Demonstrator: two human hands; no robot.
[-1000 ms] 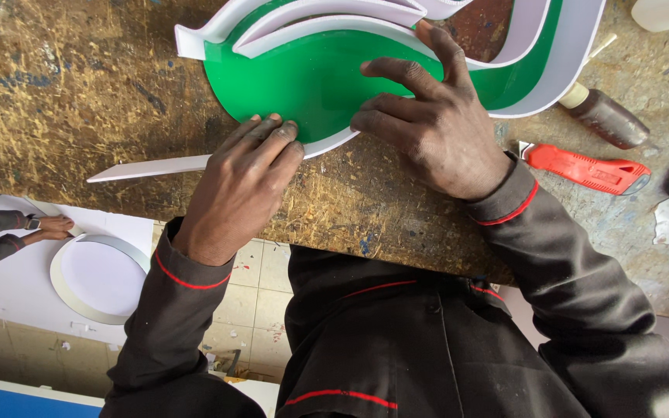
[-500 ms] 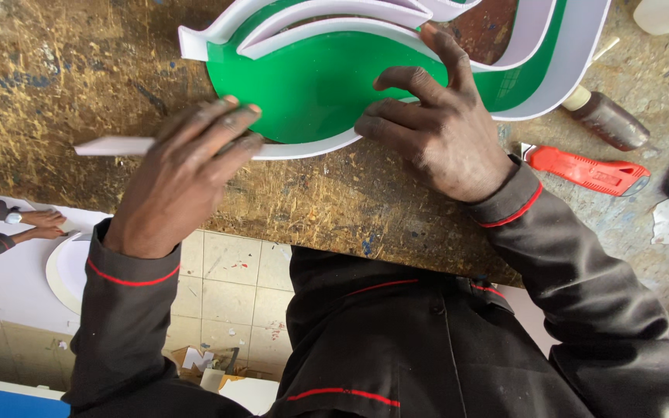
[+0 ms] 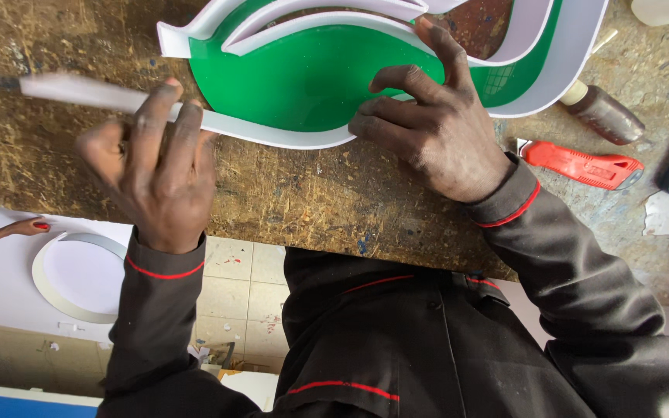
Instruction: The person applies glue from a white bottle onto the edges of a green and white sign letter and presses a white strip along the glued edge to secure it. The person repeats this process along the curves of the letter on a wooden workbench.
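A green sign panel [image 3: 311,77] with curved white plastic walls lies on the rough wooden workbench [image 3: 288,193]. A white plastic strip [image 3: 79,93] runs along its near edge and sticks out to the left. My left hand [image 3: 156,166] has its fingers on that loose strip, just left of the panel. My right hand [image 3: 435,128] presses down on the panel's edge, fingertips on the green face and the white rim.
A red utility knife [image 3: 582,164] and a small brown bottle [image 3: 602,112] lie on the bench to the right. Below the bench edge, another person's hand [image 3: 21,227] rests by a white round disc [image 3: 79,275] on a white sheet over the tiled floor.
My left hand has slid left along the white strip, away from the panel. The strip's free end has lifted and swung further left. The right hand has stayed pressing on the panel.
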